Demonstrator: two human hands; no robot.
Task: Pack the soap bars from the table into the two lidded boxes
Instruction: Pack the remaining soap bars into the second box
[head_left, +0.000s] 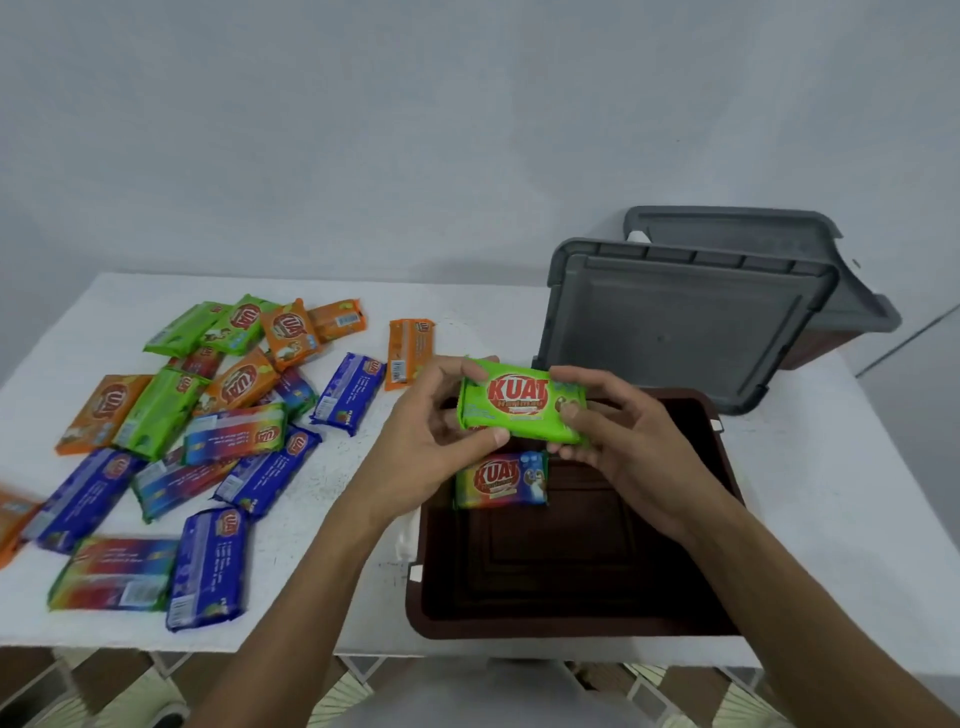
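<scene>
Both hands hold one green soap bar (519, 402) above the far left corner of the open brown box (571, 608). My left hand (434, 431) grips its left end and my right hand (618, 431) grips its right end. A rainbow-wrapped soap bar (501, 480) lies inside the box, under the green one. Several soap bars (208, 431) in green, orange, blue and rainbow wrappers are scattered on the white table (332, 519), left of the box.
A grey lid (675, 332) leans behind the open box. Further back right stands a second brown box (810, 348) with its grey lid (737, 228) on. One orange bar (410, 351) lies alone near the table's middle. The table's front edge is close to me.
</scene>
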